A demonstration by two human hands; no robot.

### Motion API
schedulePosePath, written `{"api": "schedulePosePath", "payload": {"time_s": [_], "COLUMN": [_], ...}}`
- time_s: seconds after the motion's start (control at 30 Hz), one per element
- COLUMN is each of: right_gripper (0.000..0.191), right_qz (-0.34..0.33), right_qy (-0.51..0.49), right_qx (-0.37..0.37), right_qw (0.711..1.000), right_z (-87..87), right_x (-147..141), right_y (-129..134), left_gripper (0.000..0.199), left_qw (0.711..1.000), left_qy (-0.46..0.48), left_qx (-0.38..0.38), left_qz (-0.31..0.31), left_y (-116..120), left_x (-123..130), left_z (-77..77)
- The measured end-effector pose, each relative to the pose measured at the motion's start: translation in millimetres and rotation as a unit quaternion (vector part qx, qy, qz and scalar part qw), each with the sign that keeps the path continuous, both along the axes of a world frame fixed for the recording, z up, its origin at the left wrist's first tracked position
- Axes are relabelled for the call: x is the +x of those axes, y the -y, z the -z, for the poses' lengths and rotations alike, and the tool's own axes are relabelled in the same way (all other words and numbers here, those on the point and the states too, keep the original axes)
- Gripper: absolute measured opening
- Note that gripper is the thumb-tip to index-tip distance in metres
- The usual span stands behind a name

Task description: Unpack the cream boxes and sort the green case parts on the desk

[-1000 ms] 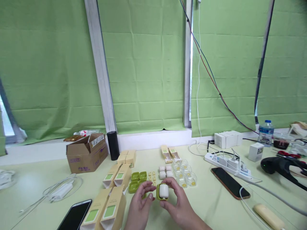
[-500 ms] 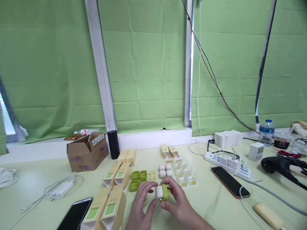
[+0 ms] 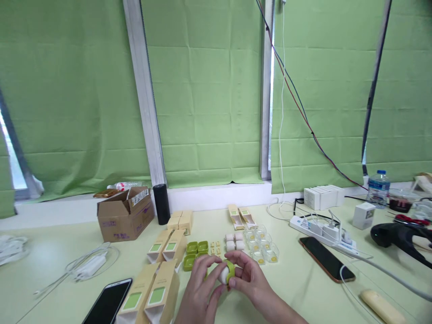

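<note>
Low at the centre, my left hand [image 3: 202, 290] and my right hand [image 3: 251, 283] hold a small white piece [image 3: 223, 275] with a green cover [image 3: 230, 270] around its right side. My left fingers grip the white end; my right fingers pinch the green part. Just behind them lie green square trays [image 3: 191, 247], partly hidden by my left hand, and small yellow pieces [image 3: 215, 244]. White cylindrical pieces [image 3: 234, 241] and clear plastic cups [image 3: 260, 243] with yellow centres stand farther right.
Tan paper boxes [image 3: 162, 288] with green labels stand at left, near a phone [image 3: 108, 301]. Behind are a cardboard box [image 3: 124, 216] and a black cylinder [image 3: 161, 204]. At right lie a power strip [image 3: 320, 231], another phone [image 3: 326, 258] and a cream-coloured device [image 3: 381, 306].
The white piece with its green cover has turned and tilted between my hands. My left fingers have moved over more of its white end. The view has shifted slightly.
</note>
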State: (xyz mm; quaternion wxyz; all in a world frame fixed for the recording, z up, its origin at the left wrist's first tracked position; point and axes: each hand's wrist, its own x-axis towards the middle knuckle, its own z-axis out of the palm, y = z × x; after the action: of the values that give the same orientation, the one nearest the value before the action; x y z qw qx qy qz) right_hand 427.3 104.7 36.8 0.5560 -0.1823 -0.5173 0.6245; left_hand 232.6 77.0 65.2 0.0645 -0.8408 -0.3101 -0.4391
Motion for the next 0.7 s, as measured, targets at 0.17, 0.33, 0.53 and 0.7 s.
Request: {"api": "schedulePosePath", "payload": {"time_s": [0.17,0.33,0.53,0.7], "right_gripper": [0.047,0.055,0.060,0.054], "right_qz": [-0.006,0.001,0.025,0.024], "right_qy": [0.007,0.055,0.080,0.076], "right_qx": [0.017,0.016,0.029,0.040], "right_qw": [1.000,0.998,0.996,0.996], "right_z": [3.5,9.9,14.0,4.9], "right_x": [-4,-5,-6,-4], "right_y": [0,-1,0,0], "left_gripper": [0.043,0.037,0.035,0.045], "left_qw": [1.000,0.999,0.998,0.997], "left_qy": [-0.008,-0.019,-0.013,0.037], "left_qx": [0.013,0.023,0.010,-0.040], "left_qz": [-0.025,-0.044,-0.062,-0.061], "left_y": [-3,-3,-2,-5], "left_x": [0,1,-1,-2], "left_z": [4.6,5.2,12.6,19.9]}}
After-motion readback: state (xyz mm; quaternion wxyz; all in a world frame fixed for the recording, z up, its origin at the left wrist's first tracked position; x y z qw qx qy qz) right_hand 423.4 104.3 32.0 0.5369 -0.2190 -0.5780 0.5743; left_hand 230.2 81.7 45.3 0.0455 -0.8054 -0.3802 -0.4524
